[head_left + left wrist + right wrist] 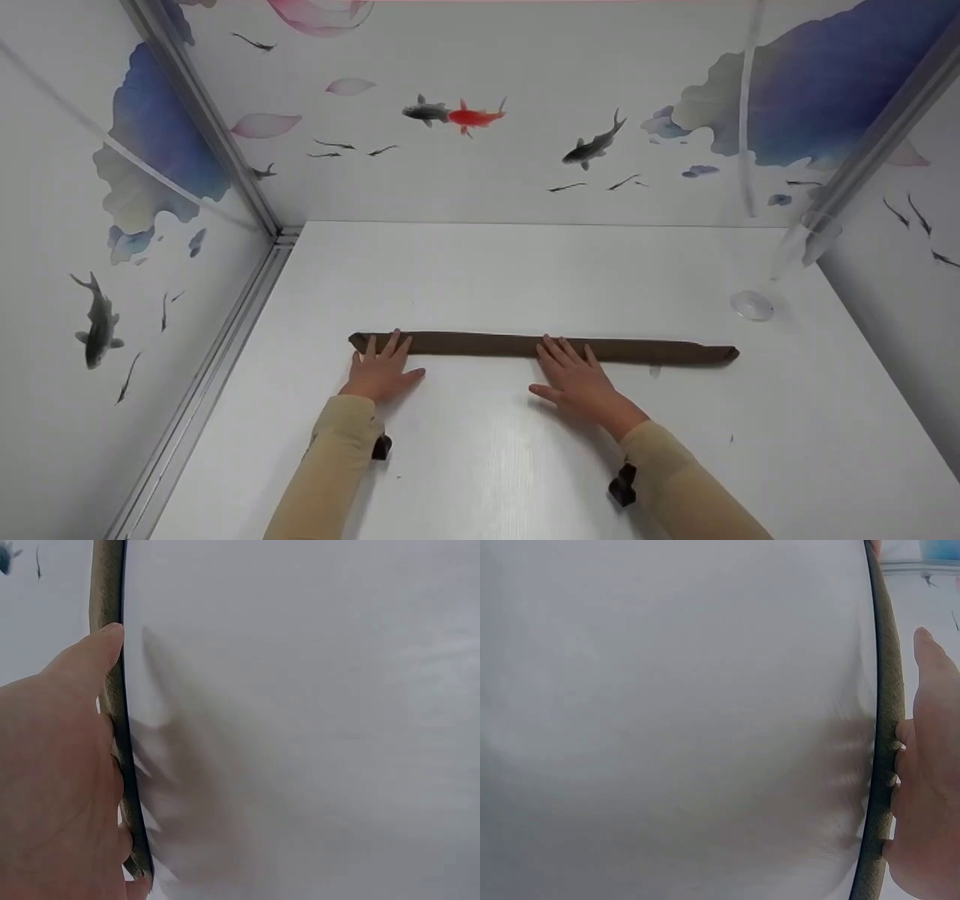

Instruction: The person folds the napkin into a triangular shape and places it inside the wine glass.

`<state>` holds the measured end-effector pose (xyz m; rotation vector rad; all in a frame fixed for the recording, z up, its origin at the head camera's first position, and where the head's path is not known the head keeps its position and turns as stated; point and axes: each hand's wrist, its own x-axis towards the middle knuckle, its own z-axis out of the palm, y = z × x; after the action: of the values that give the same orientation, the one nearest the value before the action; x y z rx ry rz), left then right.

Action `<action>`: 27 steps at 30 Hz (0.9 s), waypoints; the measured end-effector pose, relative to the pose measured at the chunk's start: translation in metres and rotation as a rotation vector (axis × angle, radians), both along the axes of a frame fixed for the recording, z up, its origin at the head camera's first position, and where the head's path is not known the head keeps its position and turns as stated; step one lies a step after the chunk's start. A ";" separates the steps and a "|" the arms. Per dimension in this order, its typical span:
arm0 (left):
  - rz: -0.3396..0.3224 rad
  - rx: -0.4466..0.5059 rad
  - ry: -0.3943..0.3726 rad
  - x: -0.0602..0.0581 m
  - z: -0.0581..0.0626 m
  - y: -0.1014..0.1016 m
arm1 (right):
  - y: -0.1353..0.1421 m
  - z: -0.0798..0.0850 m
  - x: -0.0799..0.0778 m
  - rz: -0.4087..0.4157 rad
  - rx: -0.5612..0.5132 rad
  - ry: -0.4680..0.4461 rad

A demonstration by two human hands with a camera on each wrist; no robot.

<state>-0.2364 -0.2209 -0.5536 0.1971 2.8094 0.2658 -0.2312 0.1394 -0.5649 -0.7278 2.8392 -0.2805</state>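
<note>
A long, narrow brown strip (pixel 472 345), like a folded or rolled cloth with pointed folded ends, lies crosswise on the white table. My left hand (pixel 381 375) rests its spread fingers on the strip near its left end, thumb out to the right. Past the strip's middle, my right hand (pixel 581 382) lays straight fingers across it, with the thumb pointing left. In the left wrist view, the brown strip (pixel 107 585) shows a woven-looking texture beside the palm. Fingertips of the right hand (pixel 930 780) meet the strip's edge in the right wrist view.
A round clear disc (pixel 752 306) lies on the table at the right, with a clear cup-like piece (pixel 823 229) by the back right corner. White panels printed with fish and leaves enclose the table, and a metal rail (pixel 202 382) runs along its left side.
</note>
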 end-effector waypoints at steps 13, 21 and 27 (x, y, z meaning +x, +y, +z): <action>-0.095 -0.003 -0.002 -0.003 0.010 0.055 | 0.002 0.001 0.002 0.017 -0.030 0.011; -0.202 -0.011 0.012 -0.006 0.012 0.094 | 0.001 0.002 0.003 0.016 -0.002 0.023; -0.239 -0.028 0.035 -0.006 0.013 0.119 | -0.001 0.003 0.003 -0.004 0.011 0.019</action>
<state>-0.2429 -0.1016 -0.5407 0.5304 2.7864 0.1690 -0.2281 0.1380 -0.5615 -0.7259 2.8579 -0.2594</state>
